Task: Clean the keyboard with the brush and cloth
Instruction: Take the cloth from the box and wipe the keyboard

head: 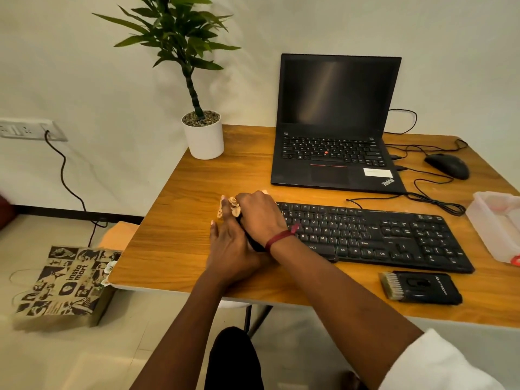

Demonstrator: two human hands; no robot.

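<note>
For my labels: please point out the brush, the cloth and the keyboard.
brush (pixel 425 288), head view, on its black body.
cloth (pixel 235 208), head view, on the bunched beige part.
keyboard (pixel 394 235), head view, on the middle keys.

The black full-size plastic keyboard (pixel 374 235) has white key legends. H, J, K, then B, N, M below them, and "Alt" and "Ctrl" in the bottom row can be read. Its front edge shows "NICS", the end of a partly hidden word. Behind the keyboard, the open black laptop (pixel 334 122) bears "ThinkPad" on its near right corner. The small white sticker (pixel 378 172) there is illegible. Well left of the keyboard, the brown printed paper bag (pixel 64 285) reads "insta mart".
</note>
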